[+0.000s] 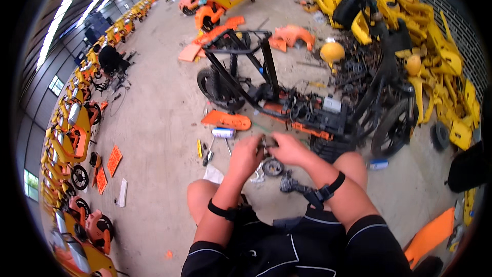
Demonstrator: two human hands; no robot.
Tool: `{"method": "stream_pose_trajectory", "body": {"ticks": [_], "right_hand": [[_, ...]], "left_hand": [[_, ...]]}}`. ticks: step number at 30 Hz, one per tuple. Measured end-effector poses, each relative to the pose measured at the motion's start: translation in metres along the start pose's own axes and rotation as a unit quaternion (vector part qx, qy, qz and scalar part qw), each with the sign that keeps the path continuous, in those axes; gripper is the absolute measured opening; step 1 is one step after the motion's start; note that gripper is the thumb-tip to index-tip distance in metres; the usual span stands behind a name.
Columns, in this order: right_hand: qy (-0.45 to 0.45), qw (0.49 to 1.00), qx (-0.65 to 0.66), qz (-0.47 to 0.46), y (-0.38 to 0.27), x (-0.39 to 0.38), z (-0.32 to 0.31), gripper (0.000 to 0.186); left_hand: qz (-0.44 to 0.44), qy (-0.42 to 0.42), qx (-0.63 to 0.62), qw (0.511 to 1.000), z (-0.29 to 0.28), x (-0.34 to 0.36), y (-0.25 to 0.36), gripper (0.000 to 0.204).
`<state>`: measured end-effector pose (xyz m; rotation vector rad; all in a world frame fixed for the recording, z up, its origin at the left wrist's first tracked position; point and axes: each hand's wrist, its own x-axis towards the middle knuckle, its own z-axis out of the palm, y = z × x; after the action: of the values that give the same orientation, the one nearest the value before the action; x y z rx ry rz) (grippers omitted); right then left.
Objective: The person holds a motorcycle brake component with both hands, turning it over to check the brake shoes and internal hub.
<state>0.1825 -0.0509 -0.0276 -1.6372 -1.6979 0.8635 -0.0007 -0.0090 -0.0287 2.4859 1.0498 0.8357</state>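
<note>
My left hand and my right hand meet in front of my knees. Their fingers are closed on a small dark metal part, mostly covered by the fingers, so its kind cannot be made out. Just below them a round, grey, wheel-like part lies on the floor. A dark mechanical piece shows between my right forearm and my legs. Beyond the hands stands a stripped black scooter frame with its wheels on. Left of the hands lie a white-and-blue can, a screwdriver and a yellow stick-like item.
An orange panel lies beside the frame's rear wheel. Yellow body panels are heaped along the right wall. Orange-and-yellow scooters line the left side, where another person in dark clothes works. A blue-and-white box lies right of my knee.
</note>
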Motion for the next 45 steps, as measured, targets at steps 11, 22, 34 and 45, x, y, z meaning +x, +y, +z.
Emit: {"method": "stream_pose_trajectory", "body": {"ticks": [11, 22, 34, 45], "right_hand": [[-0.051, 0.904, 0.425, 0.014, 0.002, 0.036, -0.030, 0.039], [-0.072, 0.875, 0.477, 0.039, -0.005, 0.031, -0.028, 0.022], [-0.017, 0.907, 0.411, 0.085, -0.003, -0.022, 0.005, 0.033], [0.017, 0.944, 0.328, 0.027, -0.009, -0.017, 0.010, 0.041]], "left_hand": [[-0.162, 0.144, -0.234, 0.948, -0.007, 0.024, 0.004, 0.063], [-0.254, -0.003, -0.539, 0.803, -0.015, 0.028, -0.003, 0.037], [-0.063, 0.102, -0.117, 0.986, -0.016, -0.010, 0.034, 0.034], [-0.093, 0.068, -0.053, 0.992, -0.033, -0.017, 0.036, 0.034]]}}
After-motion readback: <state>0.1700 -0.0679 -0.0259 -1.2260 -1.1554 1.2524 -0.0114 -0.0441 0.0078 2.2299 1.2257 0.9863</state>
